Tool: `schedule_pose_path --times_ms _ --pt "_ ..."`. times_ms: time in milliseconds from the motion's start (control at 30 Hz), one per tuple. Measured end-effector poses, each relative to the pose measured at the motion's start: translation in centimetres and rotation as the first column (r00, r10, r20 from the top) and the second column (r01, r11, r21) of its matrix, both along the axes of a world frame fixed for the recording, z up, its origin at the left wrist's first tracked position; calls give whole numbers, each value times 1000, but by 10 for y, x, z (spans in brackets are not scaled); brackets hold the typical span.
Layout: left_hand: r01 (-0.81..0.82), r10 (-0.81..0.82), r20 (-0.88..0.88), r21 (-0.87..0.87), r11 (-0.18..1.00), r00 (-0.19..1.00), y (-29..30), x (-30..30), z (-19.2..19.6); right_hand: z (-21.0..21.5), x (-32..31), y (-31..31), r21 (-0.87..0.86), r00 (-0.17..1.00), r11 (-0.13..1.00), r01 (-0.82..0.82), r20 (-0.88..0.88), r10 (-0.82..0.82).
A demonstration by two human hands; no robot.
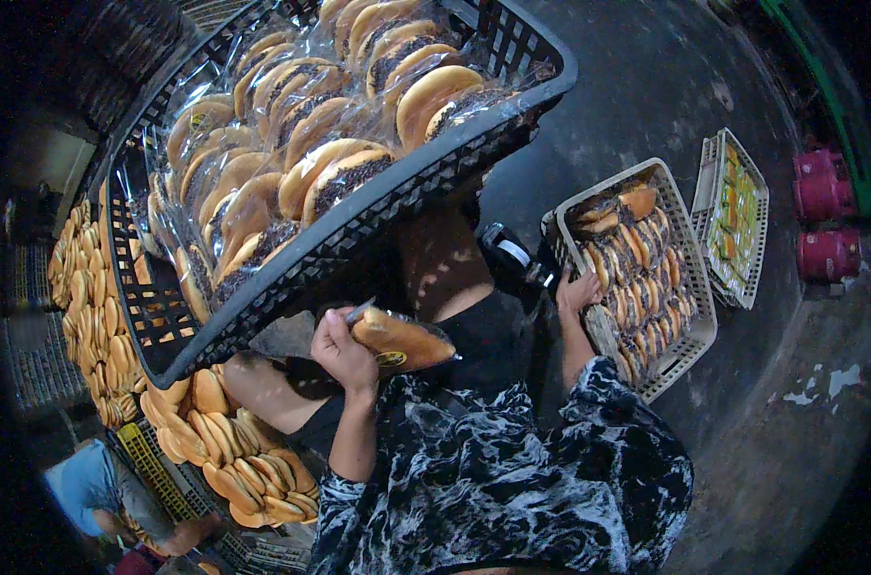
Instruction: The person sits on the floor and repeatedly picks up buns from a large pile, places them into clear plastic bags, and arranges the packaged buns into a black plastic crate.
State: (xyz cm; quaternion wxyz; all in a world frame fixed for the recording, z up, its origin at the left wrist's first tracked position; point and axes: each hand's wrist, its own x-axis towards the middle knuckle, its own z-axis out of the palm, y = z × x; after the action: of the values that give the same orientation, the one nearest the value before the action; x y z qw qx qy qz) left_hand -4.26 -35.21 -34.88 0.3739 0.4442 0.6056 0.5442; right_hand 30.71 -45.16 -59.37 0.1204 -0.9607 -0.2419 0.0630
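Left hand (345, 355) pinched a bagged bun (402, 343), likely soft, best held edgewise; right hand (578, 291), closure unclear, touched the three-o'clock beige crate (703, 297).

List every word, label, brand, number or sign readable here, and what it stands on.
No text can be read anywhere.
Round yellow-and-dark sticker on the bagged bun in the left hand: too small to read.
Yellowish mark among the bagged buns in the black crate: too blurred.
Pink cylinders: no legible markings.
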Motion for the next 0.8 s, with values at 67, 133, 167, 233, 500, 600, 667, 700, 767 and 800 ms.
schedule_pose_path --times_ms 67,133,167,233,500,600,667,700,767,800 --pt "-44 45 30 -29 999 999 -3 -3 1 -7 4 10 -1 999 1000 31 9 -31" --pt "-59 60 30 -25 998 998 1 -2 -3 -13 19 27 -61 992 995 82 102 -76" --pt "-28 28 10 -29 999 1000 2 -6 -3 -14 27 36 -63 981 998 -5 194 17" --pt "-21 20 -14 -34 999 1000 3 -11 0 -10 24 55 -69 881 942 -327 339 331" --pt "-82 81 -12 -60 995 997 -6 -27 -3 -7 -26 39 -337 823 818 -465 -504 261" --pt "-134 127 -77 -94 987 989 -16 -41 -7 5 -56 33 -136 745 751 -646 101 659" --pt "-62 61 -23 -63 996 998 -11 -37 -12 -33 -32 40 -20 762 766 -642 -131 635" --pt "-33 33 -18 -24 999 999 -7 -32 -15 -73 -1 39 30 720 770 -638 -333 609" --pt "-40 41 -37 51 998 998 -8 -33 -21 -49 -10 51 155 597 776 -611 -553 581" --pt "-57 60 -65 56 997 996 -13 -38 -18 -55 -13 44 98 633 753 -650 -477 609"
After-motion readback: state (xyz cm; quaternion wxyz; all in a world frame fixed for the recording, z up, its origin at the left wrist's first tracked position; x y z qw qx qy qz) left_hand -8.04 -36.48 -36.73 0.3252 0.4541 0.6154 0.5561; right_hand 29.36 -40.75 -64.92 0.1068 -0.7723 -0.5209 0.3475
